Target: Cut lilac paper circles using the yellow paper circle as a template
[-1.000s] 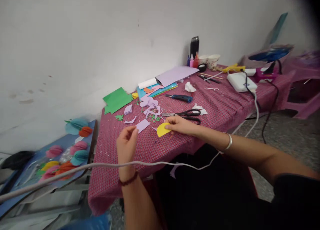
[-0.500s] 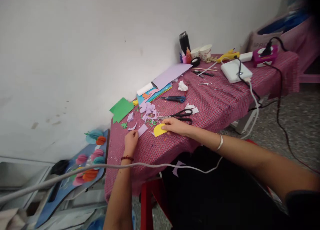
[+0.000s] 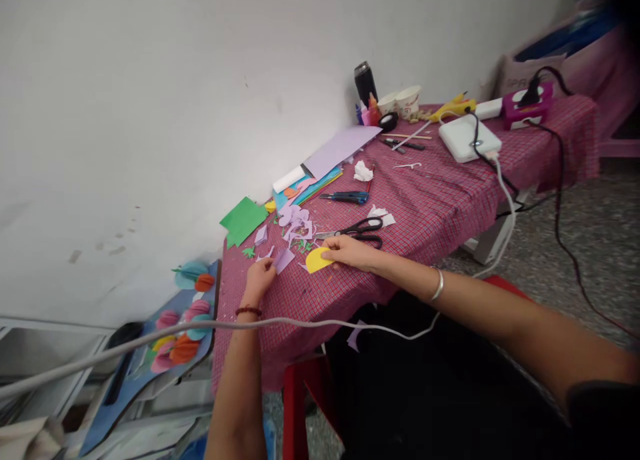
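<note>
Between the thumb and fingers of my right hand point(image 3: 343, 252) is a yellow paper piece point(image 3: 317, 261) with a rounded edge, held above the cloth. My left hand point(image 3: 261, 275) pinches the near corner of a small purple paper piece point(image 3: 283, 260). Just beyond my right hand lie black-handled scissors point(image 3: 359, 231), blades pointing left. Purple paper scraps point(image 3: 299, 223) and tiny green cuttings point(image 3: 303, 246) are heaped past both hands. A green paper sheet point(image 3: 243, 220) rests at the table's left corner.
A blue utility knife point(image 3: 345, 197), crumpled tissue point(image 3: 363, 171) and purple sheet point(image 3: 343, 150) lie farther back. On the right are a white box point(image 3: 470, 139) with cables and a yellow glue gun point(image 3: 453, 107). A grey cable point(image 3: 300, 323) crosses in front of my left forearm.
The purple piece in my left hand is tilted up a little from the cloth. My right hand keeps the yellow piece almost where it was. The view has shifted slightly.
</note>
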